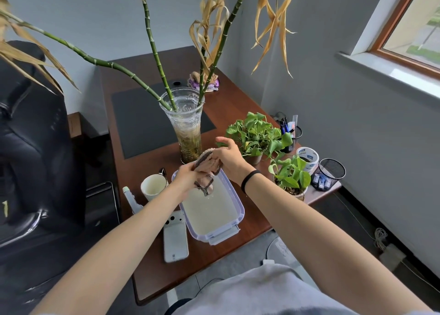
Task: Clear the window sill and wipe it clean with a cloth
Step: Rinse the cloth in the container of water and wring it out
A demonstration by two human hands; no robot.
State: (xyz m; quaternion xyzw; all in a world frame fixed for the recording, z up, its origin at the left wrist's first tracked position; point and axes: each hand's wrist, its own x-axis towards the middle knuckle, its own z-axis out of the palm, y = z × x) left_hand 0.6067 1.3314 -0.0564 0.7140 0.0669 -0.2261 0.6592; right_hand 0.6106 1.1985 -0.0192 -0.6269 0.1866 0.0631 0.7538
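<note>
Over the plastic tub [241, 210] of cloudy water, I watch both hands twist the brown patterned cloth [204, 158]. The left hand [188, 174] grips its lower length and the right hand [229, 156] closes round its upper end, so the drips fall back into the tub and not onto the table [238, 100]. Behind the tub stands a glass vase [188, 124] of bamboo. To the tub's right are two potted plants [257, 133], a tape roll [308, 158] and mesh cups [330, 171], probably moved there to free the window sill [390, 74], which runs well beyond the tub, up and to its right. I judge the wringing is meant to leave the cloth damp for wiping.
</note>
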